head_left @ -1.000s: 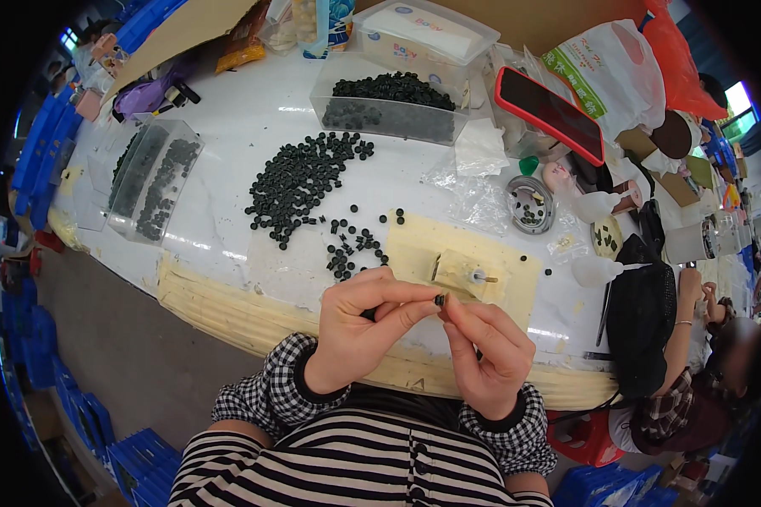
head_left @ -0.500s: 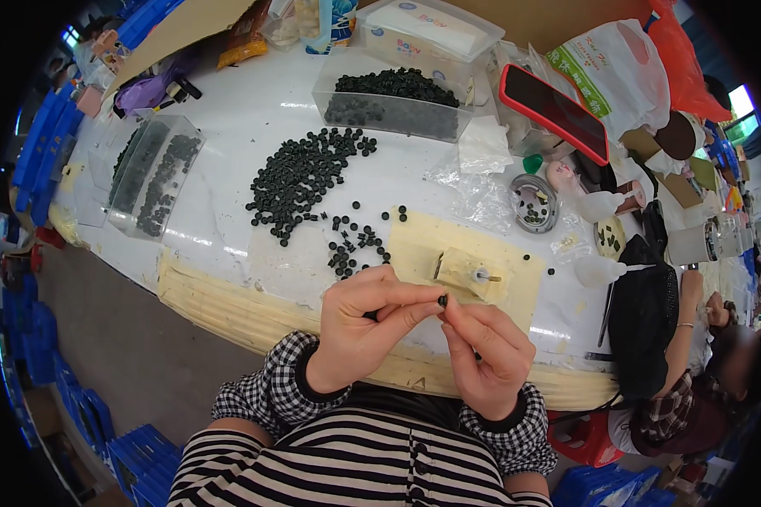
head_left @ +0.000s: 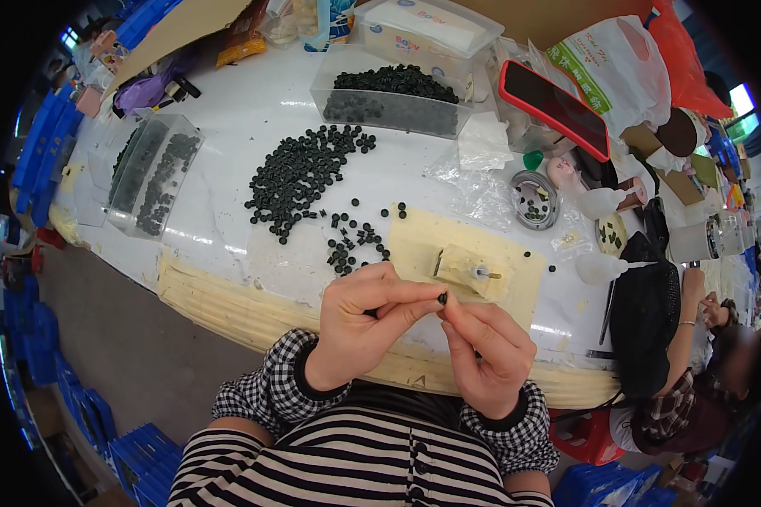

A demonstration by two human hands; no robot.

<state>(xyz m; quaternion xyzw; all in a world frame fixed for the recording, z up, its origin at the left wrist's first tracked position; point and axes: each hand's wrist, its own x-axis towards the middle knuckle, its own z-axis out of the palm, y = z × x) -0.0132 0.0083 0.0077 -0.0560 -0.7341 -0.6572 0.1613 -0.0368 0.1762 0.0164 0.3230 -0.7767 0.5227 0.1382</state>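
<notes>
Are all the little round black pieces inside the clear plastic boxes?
No, a heap of little round black pieces lies loose on the shiny white table.

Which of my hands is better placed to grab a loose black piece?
Probably your left hand: the nearest loose pieces lie just beyond it, while your right hand is farther off, nearer the block. Both hands meet at a dark piece, though.

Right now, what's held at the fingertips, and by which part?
A small, black, rounded piece, at the fingertips of the left hand and right hand; its gripped part is too small to tell.
</notes>
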